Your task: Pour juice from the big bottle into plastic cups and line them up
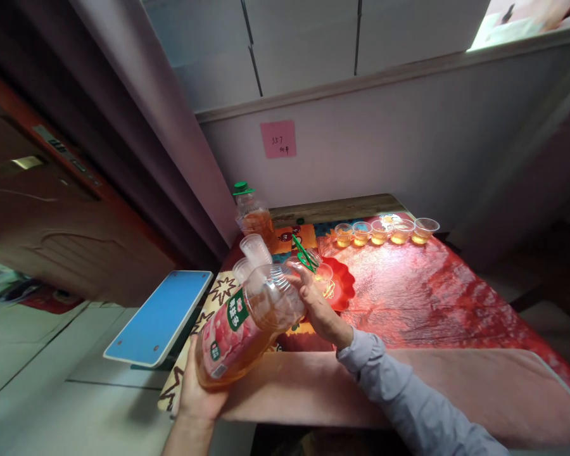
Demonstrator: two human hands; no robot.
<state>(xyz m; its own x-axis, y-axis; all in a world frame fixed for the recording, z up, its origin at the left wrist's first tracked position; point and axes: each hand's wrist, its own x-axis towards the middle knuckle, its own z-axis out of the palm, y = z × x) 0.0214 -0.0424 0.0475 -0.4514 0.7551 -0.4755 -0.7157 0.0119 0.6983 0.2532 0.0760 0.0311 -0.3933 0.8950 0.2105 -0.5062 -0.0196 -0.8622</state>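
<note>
A large clear juice bottle (pixel 240 329) with a pink label and amber liquid is held tilted above the near side of the table, its neck leaning up and right. My left hand (pixel 202 386) cups its base from below. My right hand (pixel 319 307) grips the upper end near the neck, beside a green plastic handle (pixel 304 254). Just behind the bottle is a red scalloped dish (pixel 344 285) with a clear cup (pixel 323 273) in it, partly hidden by my right hand. Stacked clear cups (pixel 255 248) stand left of the neck.
Several clear cups of amber liquid (pixel 380 233) line the back right of the red-covered table (pixel 408 297). Another big bottle (pixel 254 215) with a green cap stands at the back left. A blue stool (pixel 159 316) is left of the table, and a pink cloth (pixel 432 373) borders its front.
</note>
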